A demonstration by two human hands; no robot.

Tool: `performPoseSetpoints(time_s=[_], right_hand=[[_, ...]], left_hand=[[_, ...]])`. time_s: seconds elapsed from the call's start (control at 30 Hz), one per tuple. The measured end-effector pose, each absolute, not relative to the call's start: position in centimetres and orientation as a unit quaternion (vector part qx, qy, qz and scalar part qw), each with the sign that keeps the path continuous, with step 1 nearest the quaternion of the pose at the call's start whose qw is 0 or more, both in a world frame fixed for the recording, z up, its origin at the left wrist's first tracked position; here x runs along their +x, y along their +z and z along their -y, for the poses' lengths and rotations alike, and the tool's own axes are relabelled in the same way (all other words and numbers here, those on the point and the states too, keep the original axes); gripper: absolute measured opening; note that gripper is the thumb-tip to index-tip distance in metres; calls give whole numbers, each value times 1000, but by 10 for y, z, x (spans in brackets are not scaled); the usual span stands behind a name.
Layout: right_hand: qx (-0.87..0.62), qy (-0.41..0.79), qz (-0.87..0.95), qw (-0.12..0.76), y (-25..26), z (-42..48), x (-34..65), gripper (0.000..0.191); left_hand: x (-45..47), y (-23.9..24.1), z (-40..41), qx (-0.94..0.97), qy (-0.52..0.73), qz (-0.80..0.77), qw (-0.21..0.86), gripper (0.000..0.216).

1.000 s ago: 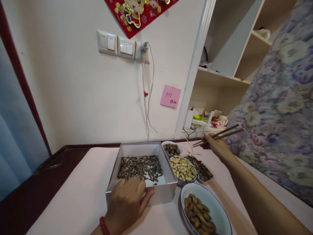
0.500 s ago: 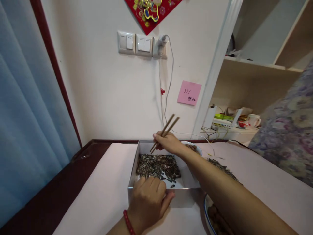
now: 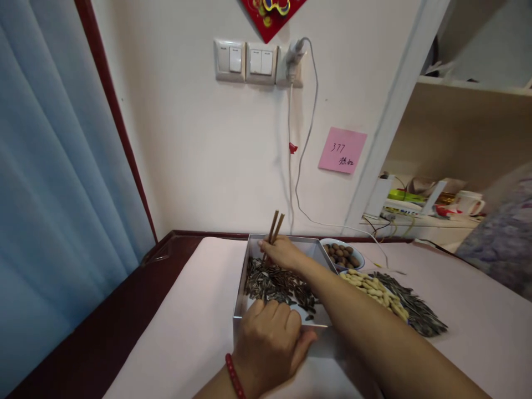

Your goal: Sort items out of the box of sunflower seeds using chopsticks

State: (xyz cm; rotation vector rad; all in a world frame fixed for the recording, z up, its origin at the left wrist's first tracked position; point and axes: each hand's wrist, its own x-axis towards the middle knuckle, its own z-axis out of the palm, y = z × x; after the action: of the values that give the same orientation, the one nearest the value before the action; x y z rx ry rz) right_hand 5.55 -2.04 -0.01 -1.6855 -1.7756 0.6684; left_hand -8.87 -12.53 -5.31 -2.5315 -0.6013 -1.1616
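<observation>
My right hand (image 3: 285,252) is closed around a pair of wooden chopsticks (image 3: 276,227) over the far part of a box (image 3: 238,293) with pale walls. The chopsticks' lower ends reach down to the dark striped sunflower seeds (image 3: 268,284) on the box floor; whether a seed is between the tips I cannot tell. Over the near wall of the box curls my left hand (image 3: 268,339), with its fingers on the rim and its thumb along the outside. A red bead bracelet (image 3: 235,377) circles the left wrist.
Right of the box stand a bowl of round brown nuts (image 3: 341,255) and a heap of peanuts in shells (image 3: 376,289), partly behind my right forearm. More sunflower seeds (image 3: 418,307) lie on the pale table cover (image 3: 174,316). A white cable (image 3: 332,224) runs down the wall.
My right hand has lowered the chopsticks from above the box into the seeds. The view has shifted, so the peanuts now show. My left hand keeps its hold on the near wall.
</observation>
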Motion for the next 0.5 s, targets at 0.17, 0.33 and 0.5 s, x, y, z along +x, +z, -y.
performPoseSetpoints(time_s=[0.17, 0.33, 0.5], right_hand=[[-670, 239, 630, 311, 2, 16, 79, 33], [-688, 236, 616, 304, -1, 15, 85, 33], [-696, 218, 618, 292, -4, 15, 79, 33]], left_hand=[[-88, -52, 125, -880, -402, 205, 146, 27], [-89, -50, 126, -878, -405, 206, 150, 28], [-88, -50, 126, -878, -405, 204, 152, 29]])
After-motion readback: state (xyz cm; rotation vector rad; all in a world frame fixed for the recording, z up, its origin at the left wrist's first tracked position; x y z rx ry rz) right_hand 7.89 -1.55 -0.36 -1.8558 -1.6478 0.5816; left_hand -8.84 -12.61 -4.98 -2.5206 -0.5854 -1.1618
